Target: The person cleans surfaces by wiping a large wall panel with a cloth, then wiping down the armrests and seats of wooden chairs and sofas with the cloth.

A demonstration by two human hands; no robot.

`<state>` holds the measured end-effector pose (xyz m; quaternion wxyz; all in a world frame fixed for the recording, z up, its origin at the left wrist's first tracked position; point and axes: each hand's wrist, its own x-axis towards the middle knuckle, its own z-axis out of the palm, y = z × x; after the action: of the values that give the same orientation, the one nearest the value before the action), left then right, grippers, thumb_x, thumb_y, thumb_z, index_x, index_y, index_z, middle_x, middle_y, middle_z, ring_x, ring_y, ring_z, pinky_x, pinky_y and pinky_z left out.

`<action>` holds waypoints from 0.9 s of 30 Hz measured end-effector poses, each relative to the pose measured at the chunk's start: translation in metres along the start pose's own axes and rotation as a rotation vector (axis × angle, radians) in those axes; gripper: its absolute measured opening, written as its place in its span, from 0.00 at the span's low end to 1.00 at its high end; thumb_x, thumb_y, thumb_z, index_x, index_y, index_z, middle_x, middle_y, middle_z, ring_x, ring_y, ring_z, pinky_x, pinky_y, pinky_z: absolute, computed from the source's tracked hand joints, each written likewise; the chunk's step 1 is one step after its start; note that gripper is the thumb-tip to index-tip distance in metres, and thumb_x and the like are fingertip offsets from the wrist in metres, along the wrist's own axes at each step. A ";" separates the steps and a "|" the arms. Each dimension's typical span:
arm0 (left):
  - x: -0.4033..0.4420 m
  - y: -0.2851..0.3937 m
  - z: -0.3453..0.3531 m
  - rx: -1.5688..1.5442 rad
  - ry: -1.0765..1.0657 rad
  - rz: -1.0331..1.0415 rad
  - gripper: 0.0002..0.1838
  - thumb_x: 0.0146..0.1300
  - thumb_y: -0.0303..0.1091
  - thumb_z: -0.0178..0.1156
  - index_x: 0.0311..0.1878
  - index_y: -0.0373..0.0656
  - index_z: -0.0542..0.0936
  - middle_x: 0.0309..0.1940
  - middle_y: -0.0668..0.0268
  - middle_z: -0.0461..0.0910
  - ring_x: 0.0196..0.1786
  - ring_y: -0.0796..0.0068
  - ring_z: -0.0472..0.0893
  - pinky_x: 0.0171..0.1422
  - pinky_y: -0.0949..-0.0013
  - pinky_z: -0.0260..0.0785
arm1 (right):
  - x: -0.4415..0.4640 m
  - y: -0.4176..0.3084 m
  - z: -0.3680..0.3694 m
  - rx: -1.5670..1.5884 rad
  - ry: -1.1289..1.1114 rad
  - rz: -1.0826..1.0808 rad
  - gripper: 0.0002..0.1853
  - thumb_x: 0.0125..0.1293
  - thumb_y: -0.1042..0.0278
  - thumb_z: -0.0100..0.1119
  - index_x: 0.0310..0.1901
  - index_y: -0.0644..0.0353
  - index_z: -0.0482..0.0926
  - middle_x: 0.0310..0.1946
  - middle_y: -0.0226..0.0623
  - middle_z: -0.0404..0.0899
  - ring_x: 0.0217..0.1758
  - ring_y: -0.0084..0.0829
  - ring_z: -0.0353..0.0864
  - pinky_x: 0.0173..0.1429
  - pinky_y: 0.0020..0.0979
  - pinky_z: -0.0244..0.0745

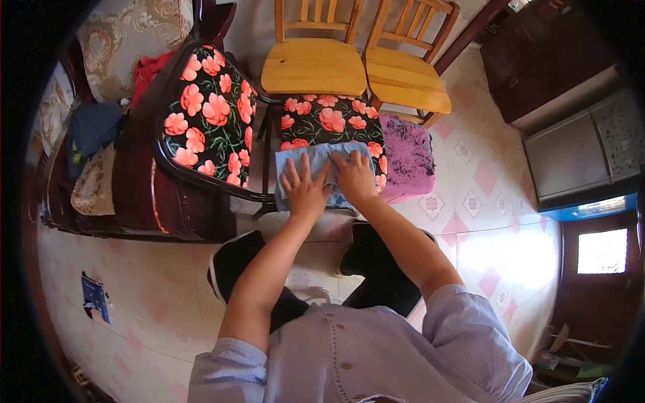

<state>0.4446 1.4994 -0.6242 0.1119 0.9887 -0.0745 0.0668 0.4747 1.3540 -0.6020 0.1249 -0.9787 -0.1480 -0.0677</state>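
Observation:
A blue cloth (289,160) lies spread over the near part of a chair seat (330,119) covered in black fabric with coral flowers. My left hand (306,190) rests on the cloth's left half, palm down with the fingers spread. On its right half lies my right hand (355,177), its fingers apart and slightly bent, pressing on the cloth. The chair's matching flowered backrest (213,114) stands to the left of the seat in a black frame. Under my palms, part of the cloth is hidden.
Two wooden chairs (313,66) stand behind the flowered seat. A pink and black stool or box (408,158) sits at its right. Farther left is a dark sofa (134,181) with clothes on it. A blue booklet or packet (96,299) lies on the tiled floor (161,269).

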 end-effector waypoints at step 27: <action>0.086 -0.038 0.018 -0.204 0.355 0.068 0.21 0.56 0.34 0.66 0.55 0.49 0.79 0.49 0.62 0.74 0.50 0.59 0.73 0.54 0.58 0.68 | 0.085 0.022 0.022 -0.132 0.018 0.048 0.25 0.65 0.71 0.49 0.64 0.48 0.69 0.32 0.40 0.84 0.32 0.40 0.85 0.31 0.39 0.79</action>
<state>0.5369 1.5206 -0.6369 0.2205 0.9419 -0.0935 0.2357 0.5641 1.3627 -0.6138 0.0627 -0.9875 -0.1186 -0.0831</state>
